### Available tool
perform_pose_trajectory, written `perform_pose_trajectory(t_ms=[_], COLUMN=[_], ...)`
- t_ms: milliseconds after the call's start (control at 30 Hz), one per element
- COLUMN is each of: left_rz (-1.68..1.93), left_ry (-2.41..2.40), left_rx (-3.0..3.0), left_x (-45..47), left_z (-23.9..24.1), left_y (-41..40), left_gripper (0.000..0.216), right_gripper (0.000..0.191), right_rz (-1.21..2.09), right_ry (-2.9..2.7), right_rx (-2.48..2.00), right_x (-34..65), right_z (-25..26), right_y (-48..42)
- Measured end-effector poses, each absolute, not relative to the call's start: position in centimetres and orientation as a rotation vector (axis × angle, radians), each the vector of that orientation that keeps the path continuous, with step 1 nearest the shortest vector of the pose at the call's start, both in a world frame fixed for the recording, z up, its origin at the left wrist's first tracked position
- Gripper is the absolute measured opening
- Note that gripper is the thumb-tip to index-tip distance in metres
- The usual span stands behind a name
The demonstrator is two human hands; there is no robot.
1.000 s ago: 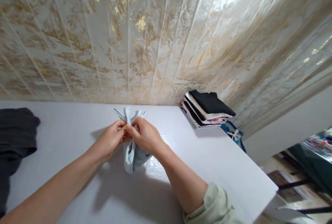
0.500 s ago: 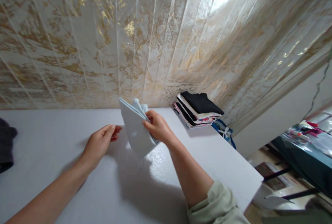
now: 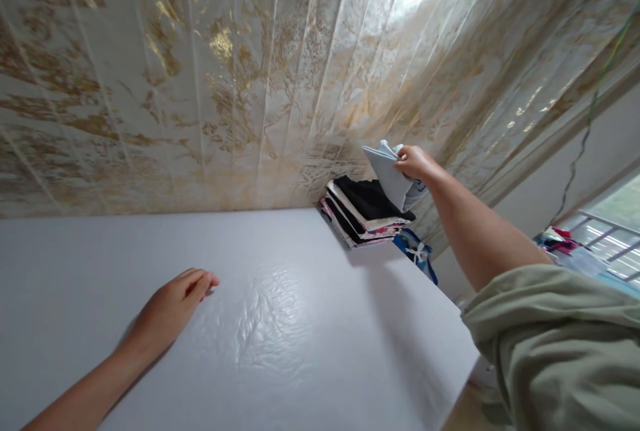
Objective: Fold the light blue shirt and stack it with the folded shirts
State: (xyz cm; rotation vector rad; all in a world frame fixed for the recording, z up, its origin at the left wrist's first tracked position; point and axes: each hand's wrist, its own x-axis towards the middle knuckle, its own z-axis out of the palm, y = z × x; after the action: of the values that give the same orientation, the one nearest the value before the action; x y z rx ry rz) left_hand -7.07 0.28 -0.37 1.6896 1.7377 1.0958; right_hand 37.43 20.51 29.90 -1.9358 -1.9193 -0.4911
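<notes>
My right hand [image 3: 414, 162] is stretched out to the far right corner of the white table [image 3: 280, 324] and grips a folded pale blue cloth [image 3: 389, 175]. The cloth hangs just above a stack of folded clothes [image 3: 367, 210] with a black piece on top. My left hand [image 3: 173, 308] lies flat on the table near its middle, fingers stretched out, holding nothing.
A gold-patterned curtain [image 3: 240, 78] hangs right behind the table. A blue and white thing [image 3: 417, 252] hangs at the table's far right edge beside the stack. Beyond the right edge are floor, a railing [image 3: 607, 239] and clutter.
My right hand has carried the folded cloth from the table's middle to above the stack at the far right. My left hand let go and dropped flat onto the table.
</notes>
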Motion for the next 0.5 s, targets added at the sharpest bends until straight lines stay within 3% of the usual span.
perform_pose_trajectory(t_ms=[500], left_rz=[1.098], left_ry=[1.751], left_rx=[1.725], left_x=[-7.4], left_z=[-0.6], left_y=[0.7], left_gripper=[0.045], right_gripper=[0.033], right_rz=[-0.573], right_ry=[-2.02], right_rx=[-2.091], right_x=[39.5], right_z=[27.6], right_y=[26.7])
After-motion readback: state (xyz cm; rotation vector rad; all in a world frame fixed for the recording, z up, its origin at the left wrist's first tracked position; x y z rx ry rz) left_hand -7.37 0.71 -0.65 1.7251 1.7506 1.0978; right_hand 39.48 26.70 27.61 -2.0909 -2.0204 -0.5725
